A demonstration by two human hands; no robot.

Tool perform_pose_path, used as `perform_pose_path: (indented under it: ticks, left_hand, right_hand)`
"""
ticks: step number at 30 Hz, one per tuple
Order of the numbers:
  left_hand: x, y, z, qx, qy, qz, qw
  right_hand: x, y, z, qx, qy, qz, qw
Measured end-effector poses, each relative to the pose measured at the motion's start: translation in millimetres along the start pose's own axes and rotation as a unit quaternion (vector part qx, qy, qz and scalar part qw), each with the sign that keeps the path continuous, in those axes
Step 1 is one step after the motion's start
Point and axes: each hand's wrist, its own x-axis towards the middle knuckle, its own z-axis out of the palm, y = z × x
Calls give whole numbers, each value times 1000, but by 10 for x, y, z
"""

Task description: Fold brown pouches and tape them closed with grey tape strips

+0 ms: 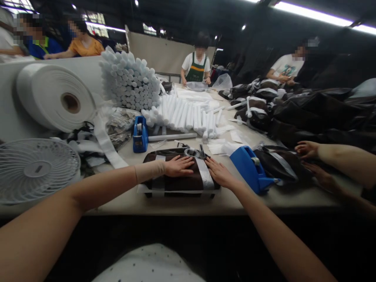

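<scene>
A dark brown bundle (179, 181) wrapped in plastic and bound with white strips lies on the table edge in front of me. My left hand (178, 166) rests flat on its top, fingers spread. My right hand (219, 173) lies on the bundle's right end beside a white strip (205, 173), fingers spread and holding nothing. A roll of clear tape (192, 152) and a small metal tool (202, 151) sit at the bundle's far edge. A blue tape dispenser (249, 168) stands just right of my right hand.
A co-worker's hands (311, 160) reach in at right by another bundle (279, 164). Further off are a blue dispenser (140, 134), white foam tubes (182, 113), a white roll (55, 98), a white fan (37, 169), and dark bundles (317, 113). Co-workers stand beyond.
</scene>
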Motion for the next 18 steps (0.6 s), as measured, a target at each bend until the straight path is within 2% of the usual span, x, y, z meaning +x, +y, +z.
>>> perform_pose_path:
  ticks: [1, 3, 5, 6, 7, 9, 10, 12, 15, 18]
  left_hand:
    - [-55, -66, -120, -22, 14, -1, 1000]
    - [-242, -209, -353, -34, 81, -32, 996]
    - [-508, -318, -464, -17, 163, -86, 983]
    - [-650, -347, -446, 0, 195, -111, 975]
    - [-788, -355, -375, 22, 216, -131, 967]
    - [-1026, -323, -113, 71, 233, -153, 958]
    - [-1121, -294, 52, 94, 232, -158, 955]
    - [-1262, -241, 378, 123, 225, -168, 952]
    - [-1362, -219, 712, 143, 228, -173, 947]
    - [-1366, -254, 829, 159, 253, -163, 940]
  right_hand:
    - [-8, 20, -42, 8, 4, 6, 1000]
    - [-27, -22, -174, 22, 42, 26, 999]
    - [-44, -239, -318, 24, 110, 26, 993]
    - [-46, -421, -369, 21, 142, 8, 990]
    - [-39, -643, -398, 19, 162, -24, 986]
    - [4, -1138, -372, 16, 161, -108, 981]
    - [38, -1372, -320, 11, 144, -140, 980]
    - [111, -1723, -159, -8, 103, -152, 983]
    - [155, -1887, 124, -32, 55, -124, 990]
    - [111, -1817, 319, -41, 66, -116, 990]
